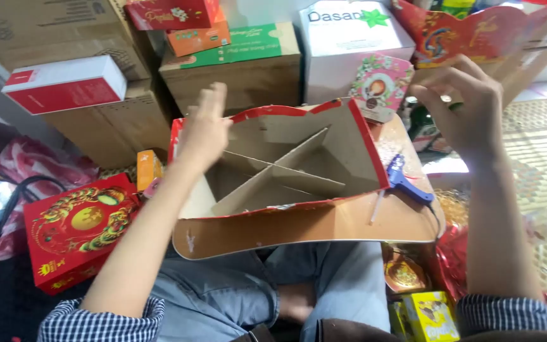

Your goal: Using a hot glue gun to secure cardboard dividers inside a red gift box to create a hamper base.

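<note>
The left hand (205,123) – open, empty – touches the divided cardboard box's (286,168) left rim; the right hand (466,104), loosely curled and empty, hovers well to its right.

blue glue gun (402,177) beside stacked cartons (235,69), perhaps gift boxes (74,228).

Checked sleeves, faded jeans, bare forearms

Both arms wear a shirt of small dark-blue-and-white check, the left rolled sleeve (99,320) and the right rolled sleeve (514,315) each bunched into a thick cuff at the elbow, leaving the forearms bare. The legs are in light blue, washed-out denim jeans (235,294), creased at the knees. The left hand (204,130) and right hand (466,104) wear no gloves.
</note>
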